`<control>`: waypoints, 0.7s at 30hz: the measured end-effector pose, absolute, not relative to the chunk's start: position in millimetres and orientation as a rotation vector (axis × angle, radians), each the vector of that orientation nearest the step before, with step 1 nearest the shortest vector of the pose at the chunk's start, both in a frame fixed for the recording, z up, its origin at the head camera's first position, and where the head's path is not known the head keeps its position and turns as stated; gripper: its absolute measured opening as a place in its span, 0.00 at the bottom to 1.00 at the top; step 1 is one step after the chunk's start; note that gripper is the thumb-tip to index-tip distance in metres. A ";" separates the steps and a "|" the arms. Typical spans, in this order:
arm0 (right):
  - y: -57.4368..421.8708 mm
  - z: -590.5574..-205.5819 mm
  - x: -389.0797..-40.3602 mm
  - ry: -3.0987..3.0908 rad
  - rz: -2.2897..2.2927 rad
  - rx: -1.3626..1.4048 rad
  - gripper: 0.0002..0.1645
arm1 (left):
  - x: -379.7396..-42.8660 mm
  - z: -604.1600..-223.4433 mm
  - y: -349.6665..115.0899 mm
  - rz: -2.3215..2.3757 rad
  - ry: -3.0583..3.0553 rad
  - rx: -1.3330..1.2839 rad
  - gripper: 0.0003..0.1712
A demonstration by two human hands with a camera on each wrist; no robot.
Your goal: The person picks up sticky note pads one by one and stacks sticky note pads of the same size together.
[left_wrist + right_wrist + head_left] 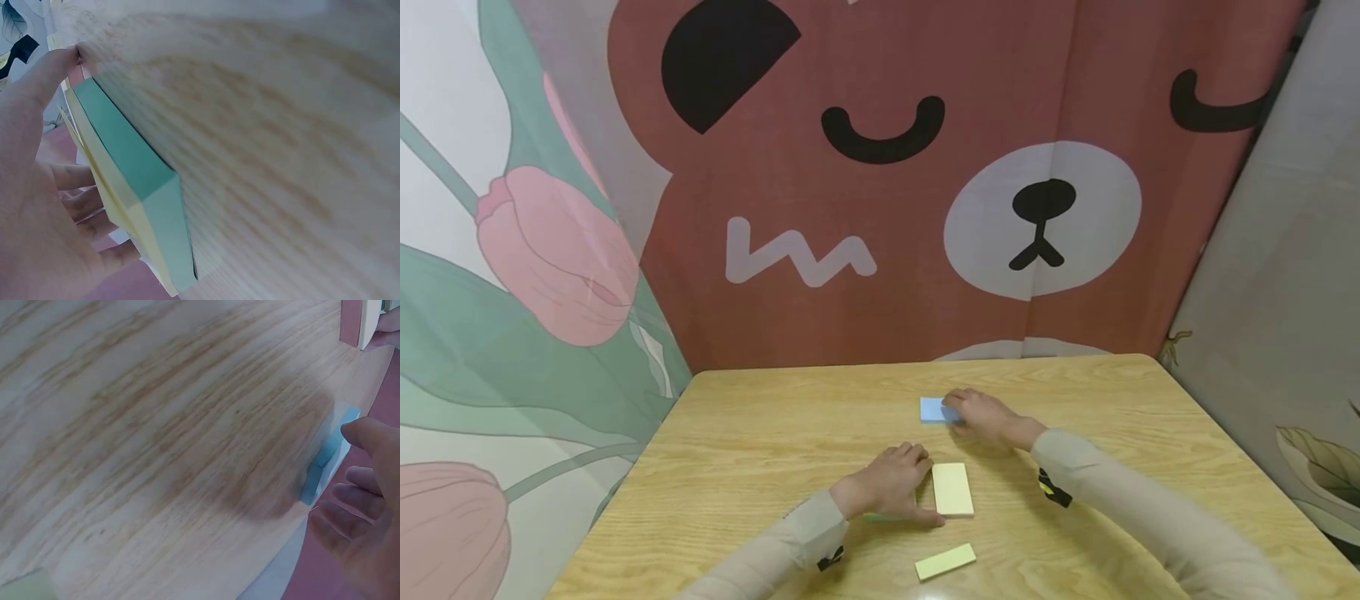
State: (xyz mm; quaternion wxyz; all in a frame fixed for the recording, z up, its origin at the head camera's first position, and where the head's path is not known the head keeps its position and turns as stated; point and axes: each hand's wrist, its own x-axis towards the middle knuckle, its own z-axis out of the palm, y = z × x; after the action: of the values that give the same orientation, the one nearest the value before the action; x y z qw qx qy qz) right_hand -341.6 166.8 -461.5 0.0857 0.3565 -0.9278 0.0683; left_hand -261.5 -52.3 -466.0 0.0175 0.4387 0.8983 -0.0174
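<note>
The pale yellow pad [952, 490], plain-faced, lies flat on the wood-grain table [737, 467]. Just left of it is the left hand [889, 483], thumb reaching its near left corner and fingers at its far left corner; thumb and fingers are spread apart, though I cannot tell whether they grip it. A green pad [125, 140], partly hidden under that hand, also sits to its left. Beyond the pale yellow pad lies a blue pad [931, 410]; the right hand [988, 418] is over its right end, fingers loosely bent and apart from the thumb. Nearer the wearer than the pale yellow pad, a narrow yellow pad [945, 562] lies at a slant. To its right, the right wrist carries a black band [1056, 489] with a yellow patch, any lettering too small to read. Behind everything hangs a reddish-brown bear backdrop [775, 192] bearing a white zigzag [737, 250].
</note>
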 end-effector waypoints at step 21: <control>170.4 -468.6 -347.9 -2.837 0.261 1.058 0.24 | -262.9 -465.9 -51.1 -0.084 2.772 1.345 0.53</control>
State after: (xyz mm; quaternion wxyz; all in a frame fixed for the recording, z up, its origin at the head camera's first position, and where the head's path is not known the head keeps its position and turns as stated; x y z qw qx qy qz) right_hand -347.9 170.4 -468.6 0.0515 0.3476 -0.9323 0.0859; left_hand -262.9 -51.1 -465.9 0.0296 0.4361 0.8990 -0.0274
